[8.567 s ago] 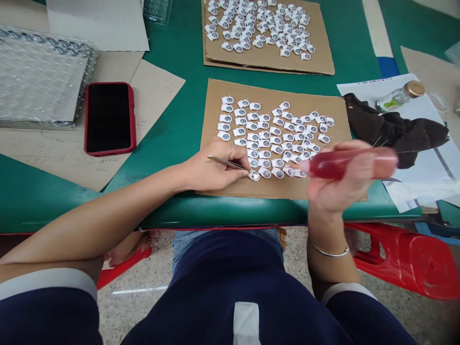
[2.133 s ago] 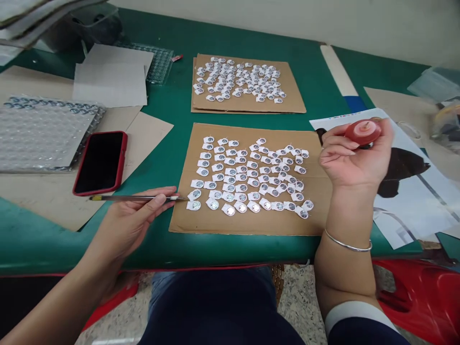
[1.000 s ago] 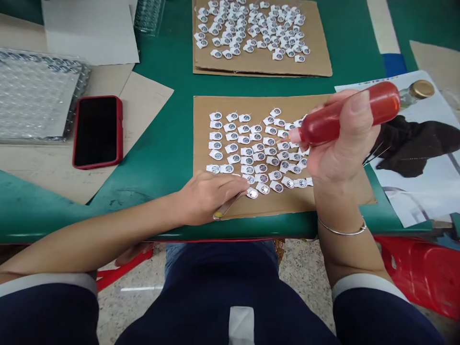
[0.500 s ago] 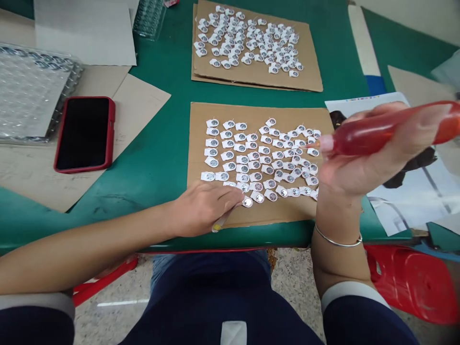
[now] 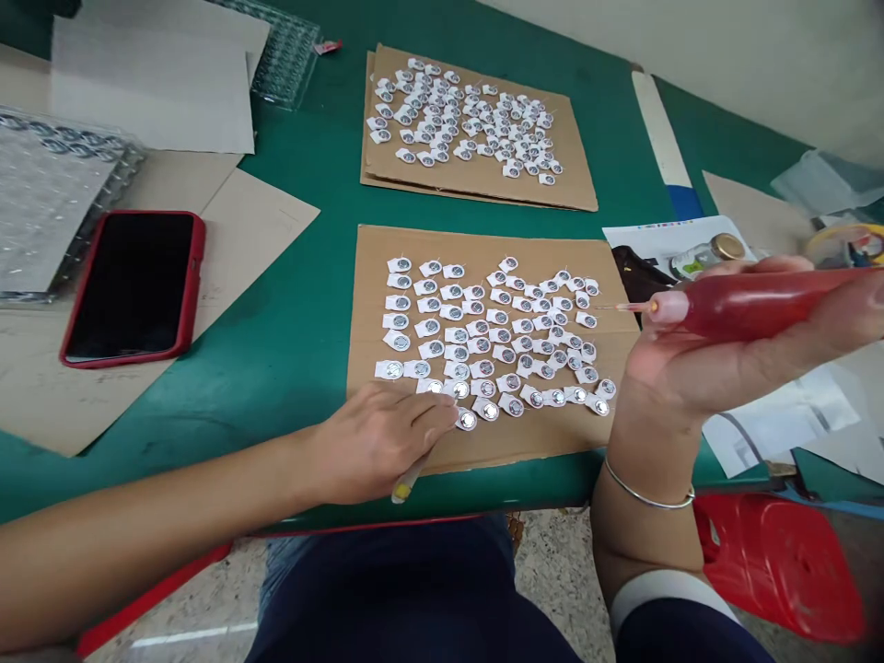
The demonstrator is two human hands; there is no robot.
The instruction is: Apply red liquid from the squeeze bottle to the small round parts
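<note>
My right hand (image 5: 691,368) is closed around a squeeze bottle (image 5: 752,302) of red liquid. Its thin needle tip points left, over the right edge of a cardboard sheet (image 5: 539,440). Rows of small white tags (image 5: 454,335) with round printed discs lie on that sheet. At the sheet's lower left, my left hand (image 5: 383,440) is closed on a slim pale stick with a yellow end (image 5: 407,481); the stick's other end is hidden under the fingers. The fingertips are at a tag (image 5: 466,420) in the bottom row.
Behind lies a stack of cardboard (image 5: 580,189) bearing many more tags. A phone in a red case (image 5: 131,285) rests on grey card at the left, near bubble wrap (image 5: 41,212). On the right are printed paper (image 5: 787,419), a glass jar (image 5: 708,256) and a red stool (image 5: 780,562).
My right hand has swung slightly right with the bottle, its needle drawing away from the tags towards the sheet's edge. My left hand stays at the bottom row. The view has shifted a little.
</note>
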